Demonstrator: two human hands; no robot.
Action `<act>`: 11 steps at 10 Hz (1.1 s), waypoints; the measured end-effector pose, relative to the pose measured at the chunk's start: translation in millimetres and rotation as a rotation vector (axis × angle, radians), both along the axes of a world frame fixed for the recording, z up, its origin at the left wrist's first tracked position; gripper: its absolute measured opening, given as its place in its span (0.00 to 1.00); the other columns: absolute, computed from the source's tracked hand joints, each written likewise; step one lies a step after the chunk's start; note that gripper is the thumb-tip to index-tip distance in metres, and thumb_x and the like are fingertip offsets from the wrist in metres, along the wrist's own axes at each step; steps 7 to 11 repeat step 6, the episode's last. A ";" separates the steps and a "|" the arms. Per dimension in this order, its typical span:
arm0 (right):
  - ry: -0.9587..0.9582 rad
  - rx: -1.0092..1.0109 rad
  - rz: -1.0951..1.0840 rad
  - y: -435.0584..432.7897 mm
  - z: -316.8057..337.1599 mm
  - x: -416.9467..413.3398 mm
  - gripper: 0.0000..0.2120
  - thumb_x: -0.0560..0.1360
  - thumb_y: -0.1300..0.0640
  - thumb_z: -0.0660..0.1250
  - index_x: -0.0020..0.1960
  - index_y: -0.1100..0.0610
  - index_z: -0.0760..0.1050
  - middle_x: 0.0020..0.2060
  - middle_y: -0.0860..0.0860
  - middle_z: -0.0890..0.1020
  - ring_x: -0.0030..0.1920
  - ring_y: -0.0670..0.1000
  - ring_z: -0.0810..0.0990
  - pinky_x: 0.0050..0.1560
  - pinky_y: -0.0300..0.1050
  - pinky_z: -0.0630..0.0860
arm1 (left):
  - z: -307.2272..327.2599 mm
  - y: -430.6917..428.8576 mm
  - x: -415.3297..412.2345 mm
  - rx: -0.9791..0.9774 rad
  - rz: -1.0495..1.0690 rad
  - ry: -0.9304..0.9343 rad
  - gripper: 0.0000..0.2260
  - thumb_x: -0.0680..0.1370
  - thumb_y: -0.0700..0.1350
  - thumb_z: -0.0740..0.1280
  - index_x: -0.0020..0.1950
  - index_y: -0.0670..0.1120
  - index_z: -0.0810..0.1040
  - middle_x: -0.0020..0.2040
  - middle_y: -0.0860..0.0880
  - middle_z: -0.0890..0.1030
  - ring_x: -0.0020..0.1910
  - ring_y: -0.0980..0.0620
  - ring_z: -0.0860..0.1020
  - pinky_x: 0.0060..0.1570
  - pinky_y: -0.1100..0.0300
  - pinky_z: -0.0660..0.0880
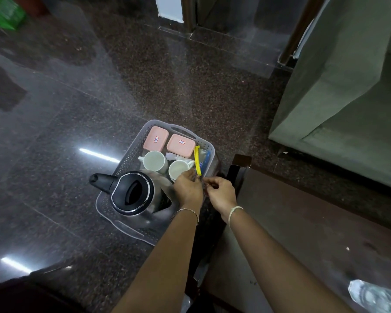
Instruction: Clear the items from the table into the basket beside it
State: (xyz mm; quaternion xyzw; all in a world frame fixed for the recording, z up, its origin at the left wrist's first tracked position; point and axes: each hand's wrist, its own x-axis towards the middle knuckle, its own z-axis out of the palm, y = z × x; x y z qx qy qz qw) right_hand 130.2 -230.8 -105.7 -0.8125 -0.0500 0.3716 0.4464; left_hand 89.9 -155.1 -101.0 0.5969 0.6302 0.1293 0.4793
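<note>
Head view, look down! "What are the two hands doing?" asks one.

"They are over the basket [128, 154] on the floor, just beside the table [303, 222]. The left hand [187, 188] and the right hand [220, 193] have curled fingers. It looks like both pinch the near end of a clear bag [206, 159] with a yellow strip [198, 162]."

"Where is the bag?"

"Its far end is in the basket already, by the right wall, next to a cup [178, 170]. The near end is up in the fingers."

"How do they put it in well?"

"I think they should lower it slowly down the side, so it does not bump the cup or the kettle [133, 193]. Then let go with both hands."

"Is that all?"

"No. A clear shiny thing [370, 297] sits on the table. I think it goes in next."
</note>
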 end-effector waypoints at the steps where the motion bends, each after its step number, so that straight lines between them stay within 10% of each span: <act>1: 0.000 0.002 -0.006 -5.4 5.8 -3.1 0.13 0.75 0.63 0.64 0.54 0.52 0.82 0.48 0.47 0.84 0.48 0.45 0.81 0.50 0.39 0.78 | 6.2 -4.2 -6.2 0.040 -0.048 0.000 0.09 0.75 0.38 0.68 0.54 0.41 0.83 0.50 0.43 0.85 0.51 0.47 0.83 0.54 0.58 0.77; 11: -0.080 0.086 -0.171 -83.8 87.7 -29.8 0.13 0.75 0.64 0.64 0.55 0.53 0.82 0.51 0.50 0.84 0.53 0.49 0.82 0.58 0.46 0.78 | 74.6 -81.0 -44.7 0.146 -0.352 -0.162 0.10 0.75 0.37 0.67 0.55 0.42 0.82 0.51 0.44 0.85 0.51 0.49 0.82 0.54 0.62 0.75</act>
